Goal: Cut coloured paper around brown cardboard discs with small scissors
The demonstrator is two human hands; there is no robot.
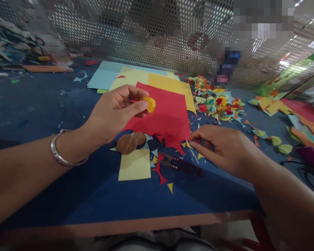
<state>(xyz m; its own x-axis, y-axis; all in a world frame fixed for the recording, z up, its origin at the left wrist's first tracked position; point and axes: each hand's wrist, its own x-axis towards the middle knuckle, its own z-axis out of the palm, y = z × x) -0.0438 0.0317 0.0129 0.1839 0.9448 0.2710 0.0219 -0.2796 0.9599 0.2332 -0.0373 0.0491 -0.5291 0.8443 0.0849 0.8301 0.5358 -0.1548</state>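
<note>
My left hand (120, 106), with a silver bangle at its wrist, pinches a small folded piece of yellow paper (150, 104) above the red paper sheet (163, 111). My right hand (217, 144) is closed, its thumb and finger together at the sheet's lower right corner; what they hold, if anything, I cannot make out. Thread snips (184, 166) with a dark handle lie between the hands, among red, yellow and blue scraps. Left of them rest a round brown disc (126, 144), a smaller brown disc (140, 138) partly beside it, and a pale yellow paper square (135, 166).
Behind the red sheet lie yellow paper (188, 92) and light blue paper (98, 75). A heap of small coloured paper pieces (217, 103) sits at the back right, before a perforated metal panel (157, 42). More paper strips (303, 129) and a black cable (307, 174) lie far right.
</note>
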